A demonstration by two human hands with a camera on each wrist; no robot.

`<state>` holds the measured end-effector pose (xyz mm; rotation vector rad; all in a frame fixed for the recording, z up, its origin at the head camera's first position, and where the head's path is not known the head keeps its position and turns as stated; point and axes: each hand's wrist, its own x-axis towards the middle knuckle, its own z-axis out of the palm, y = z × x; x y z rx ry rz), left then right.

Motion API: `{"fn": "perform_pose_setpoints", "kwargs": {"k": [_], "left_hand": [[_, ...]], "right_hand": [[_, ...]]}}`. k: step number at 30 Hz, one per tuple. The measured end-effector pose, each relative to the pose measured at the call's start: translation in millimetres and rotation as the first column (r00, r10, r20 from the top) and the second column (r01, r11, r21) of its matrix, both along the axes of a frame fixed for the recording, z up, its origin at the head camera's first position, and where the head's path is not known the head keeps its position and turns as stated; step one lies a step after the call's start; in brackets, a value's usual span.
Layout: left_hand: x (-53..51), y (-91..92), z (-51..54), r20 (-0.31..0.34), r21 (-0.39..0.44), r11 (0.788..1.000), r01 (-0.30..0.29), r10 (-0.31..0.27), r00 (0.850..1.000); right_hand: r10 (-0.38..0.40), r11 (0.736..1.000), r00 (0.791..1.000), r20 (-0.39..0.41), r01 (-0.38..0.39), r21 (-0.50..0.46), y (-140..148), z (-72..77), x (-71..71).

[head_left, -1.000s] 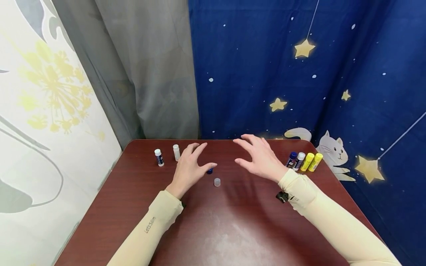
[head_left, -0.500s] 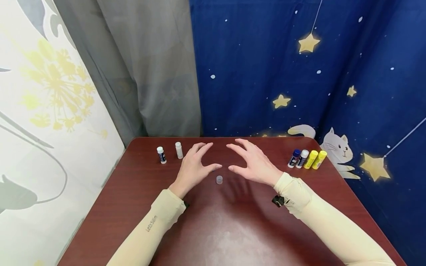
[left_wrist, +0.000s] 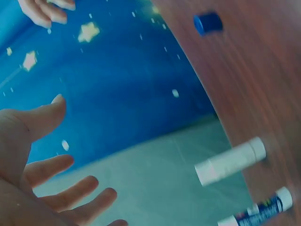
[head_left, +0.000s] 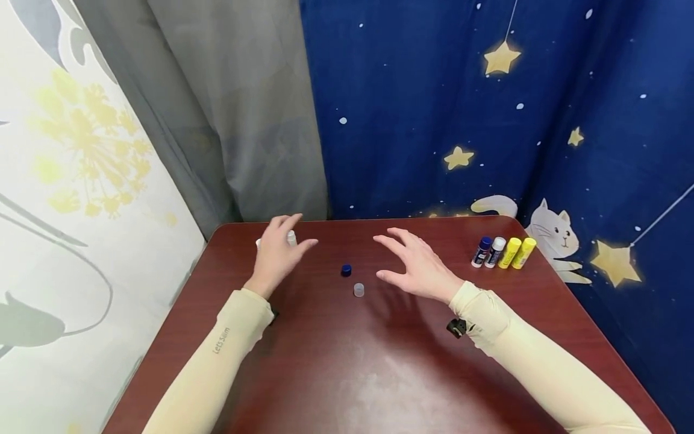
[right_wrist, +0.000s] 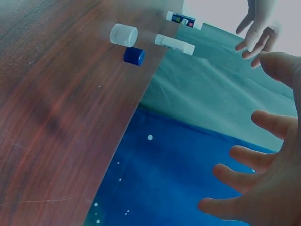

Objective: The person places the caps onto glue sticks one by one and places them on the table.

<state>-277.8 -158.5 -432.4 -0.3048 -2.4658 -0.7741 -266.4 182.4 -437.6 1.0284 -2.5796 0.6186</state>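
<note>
My left hand (head_left: 275, 256) hovers with spread fingers in front of the white glue stick (head_left: 291, 237), partly covering it and a second stick beside it. Both stand whole in the left wrist view: the plain white stick (left_wrist: 230, 161) and the dark-labelled stick (left_wrist: 263, 210) with white ends. My right hand (head_left: 425, 268) is held above the table, fingers apart and nothing in it. Between the hands lie a blue cap (head_left: 346, 270) and a translucent cap (head_left: 359, 290), which the right wrist view shows close together.
At the right back of the brown table (head_left: 347, 374) several glue sticks stand in a row: a blue-capped one (head_left: 481, 252), a white-capped one (head_left: 494, 252) and two yellow ones, the nearer-centre yellow stick (head_left: 509, 253) among them. Curtains (head_left: 379, 120) hang behind the far edge.
My left hand has moved left, away from the caps, uncovering the blue cap and now partly covering the two left sticks. My right hand has moved little. The head view has shifted slightly.
</note>
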Motion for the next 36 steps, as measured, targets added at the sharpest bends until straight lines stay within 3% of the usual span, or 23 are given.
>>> {"fn": "perform_pose_setpoints", "kwargs": {"k": [9,16,21,26,32,36], "left_hand": [[-24.3,-62.1,-5.7,0.044,0.121,0.986,-0.113,0.109,0.993],[-35.1,-88.8,-29.6,0.134,0.154,0.974,-0.165,0.145,0.980],[-41.4,-103.9,-47.5,0.235,0.192,0.960,-0.205,0.158,0.959],[-44.9,-110.1,-59.7,0.320,0.277,0.932,-0.234,0.140,0.937],[-45.7,-110.2,-73.7,0.402,0.413,0.870,-0.268,0.090,0.911],[-48.5,-110.0,-81.1,0.429,0.458,0.838,-0.296,0.083,0.899]], "right_hand": [[-0.039,0.999,0.999,0.015,0.039,0.011,9.5,-2.8,-3.2],[-0.055,0.998,0.998,0.041,0.054,0.024,15.8,-10.7,-2.3],[-0.070,0.997,0.995,0.067,0.068,0.031,18.9,-14.9,-0.3],[-0.081,0.996,0.993,0.090,0.077,0.041,21.6,-20.3,1.0],[-0.074,0.996,0.993,0.088,0.070,0.050,23.0,-27.7,2.8],[-0.083,0.995,0.992,0.092,0.078,0.062,24.6,-30.4,3.3]]}}
